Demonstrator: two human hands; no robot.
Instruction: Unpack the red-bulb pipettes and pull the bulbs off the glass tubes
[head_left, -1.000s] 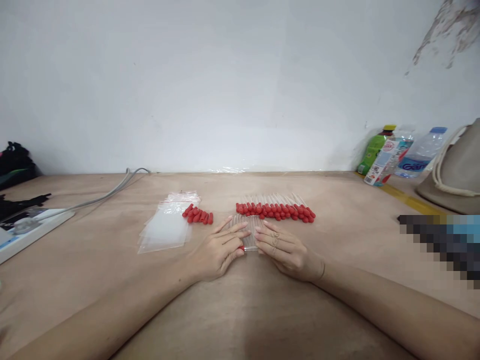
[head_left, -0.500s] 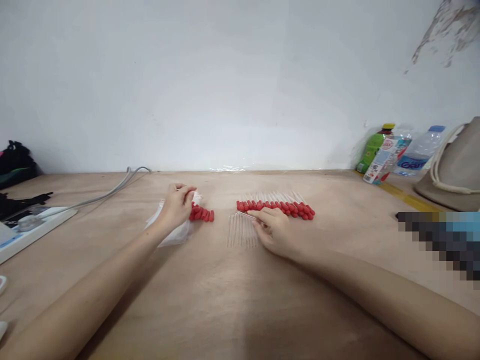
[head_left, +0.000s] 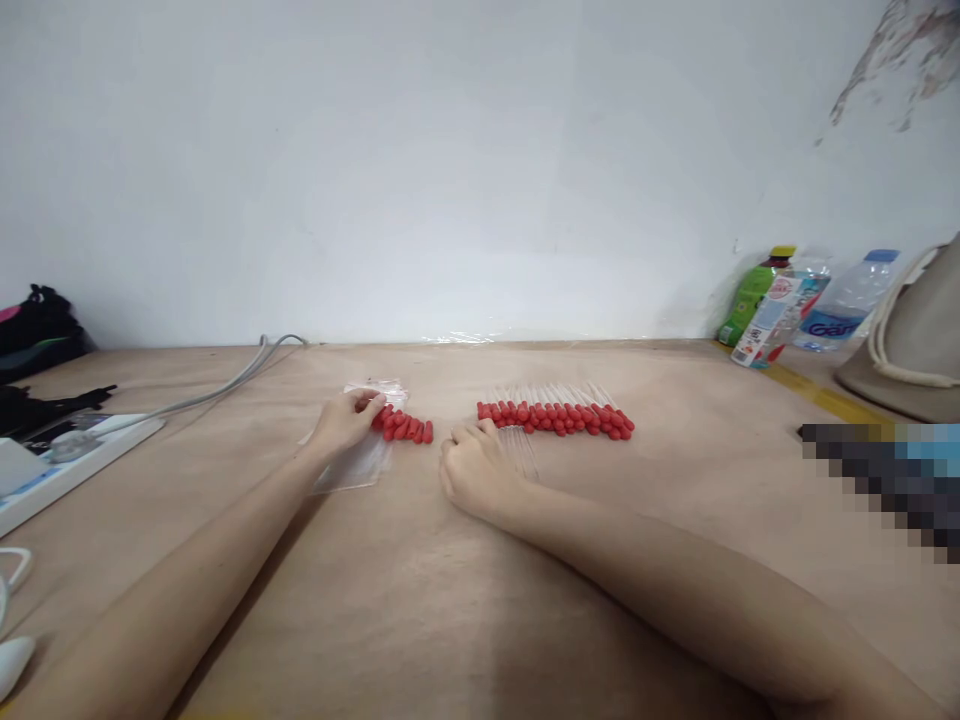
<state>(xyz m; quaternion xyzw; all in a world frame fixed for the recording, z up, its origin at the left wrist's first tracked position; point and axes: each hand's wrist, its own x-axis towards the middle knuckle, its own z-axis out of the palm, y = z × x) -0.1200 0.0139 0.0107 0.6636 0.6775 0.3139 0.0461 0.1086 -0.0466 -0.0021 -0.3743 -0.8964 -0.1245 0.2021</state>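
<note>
Head view: the left hand sat over the clear bags, fingertips bent at the edge of the loose red caps, apparently to pick at them; whether the fingers gripped one could not be told. The right hand lay curled beside the clear sticks, its fingertips hidden, its grip undetermined. Behind these sticks lay the red-capped sticks, probably lined up for order, their caps facing the person. Caps appeared matte, rounded and elongated; sticks appeared thin and transparent. All rested on the table.
</note>
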